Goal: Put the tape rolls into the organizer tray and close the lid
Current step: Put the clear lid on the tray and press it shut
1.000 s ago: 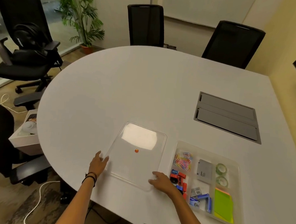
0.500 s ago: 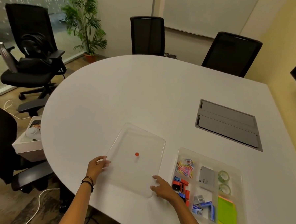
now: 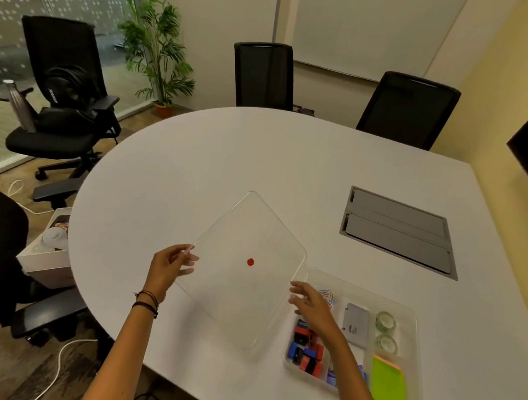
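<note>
The clear lid (image 3: pixel 236 293), marked with a small red dot, is off the table and turned cornerwise. My left hand (image 3: pixel 169 266) pinches its left corner. Fingers spread, my right hand (image 3: pixel 310 304) hovers at the lid's right edge, not closed on it. To the right lies the clear organizer tray (image 3: pixel 359 285), uncovered. Two pale green tape rolls (image 3: pixel 386 331) sit one behind the other in its right compartment. The tray also holds coloured paper clips, red and blue binder clips, a grey box and green sticky notes.
The white table (image 3: pixel 227 167) has a grey cable hatch (image 3: pixel 398 233) behind the tray. Black chairs (image 3: pixel 263 74) ring the far side and the left. A white box (image 3: pixel 44 258) stands on the floor at the left, with cables near it.
The lid, flat on the table a second ago, has been lifted and rotated cornerwise. My right hand's fingers have come off its front edge and spread apart.
</note>
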Available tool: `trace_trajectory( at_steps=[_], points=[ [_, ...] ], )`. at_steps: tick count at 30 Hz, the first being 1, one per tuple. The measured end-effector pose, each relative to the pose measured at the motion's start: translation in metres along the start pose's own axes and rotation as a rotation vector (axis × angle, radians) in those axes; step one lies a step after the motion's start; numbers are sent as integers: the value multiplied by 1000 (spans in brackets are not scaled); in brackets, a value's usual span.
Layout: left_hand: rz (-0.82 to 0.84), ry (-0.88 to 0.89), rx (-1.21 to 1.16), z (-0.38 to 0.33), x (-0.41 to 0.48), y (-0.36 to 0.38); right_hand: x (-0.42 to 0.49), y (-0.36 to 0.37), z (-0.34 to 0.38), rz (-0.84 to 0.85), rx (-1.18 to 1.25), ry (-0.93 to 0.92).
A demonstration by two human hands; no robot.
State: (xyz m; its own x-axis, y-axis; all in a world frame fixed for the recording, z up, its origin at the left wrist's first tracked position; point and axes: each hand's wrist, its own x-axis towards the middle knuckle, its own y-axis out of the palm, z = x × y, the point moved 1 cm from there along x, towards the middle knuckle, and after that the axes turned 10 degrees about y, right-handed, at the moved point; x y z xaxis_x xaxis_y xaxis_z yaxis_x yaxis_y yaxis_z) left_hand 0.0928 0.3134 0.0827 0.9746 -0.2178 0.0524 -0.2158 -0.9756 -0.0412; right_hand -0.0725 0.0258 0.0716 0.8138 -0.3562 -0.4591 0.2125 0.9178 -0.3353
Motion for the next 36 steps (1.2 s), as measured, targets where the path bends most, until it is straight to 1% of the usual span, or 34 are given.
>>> trace_trajectory(
  at_steps=[8,11,13,15,19,22,25,31,33,36],
  points=[
    [51,120,-21,-43,-13,32,-28,-77,22,-341,139,-236],
    [108,152,12,-52,-20,51,-41,-105,16,-493,120,-291],
    [156,167,19,-56,-24,64,-47,-121,11,-564,110,-299],
    [209,177,21,-61,-28,80,-50,-132,5,-566,102,-268],
    [314,183,24,-67,-32,114,-55,-147,-11,-507,143,-188],
    [358,191,28,-71,-31,140,-59,-162,-30,-535,267,-152],
    [367,198,25,-73,-27,165,-62,-175,-51,-592,418,-74],
    [383,206,53,-66,-22,211,-66,-187,-85,-677,528,44],
    [348,164,62,-57,-24,226,-69,-191,-96,-712,556,71],
    [284,24,89,-32,-37,243,-74,-192,-111,-776,611,105]
  ],
)
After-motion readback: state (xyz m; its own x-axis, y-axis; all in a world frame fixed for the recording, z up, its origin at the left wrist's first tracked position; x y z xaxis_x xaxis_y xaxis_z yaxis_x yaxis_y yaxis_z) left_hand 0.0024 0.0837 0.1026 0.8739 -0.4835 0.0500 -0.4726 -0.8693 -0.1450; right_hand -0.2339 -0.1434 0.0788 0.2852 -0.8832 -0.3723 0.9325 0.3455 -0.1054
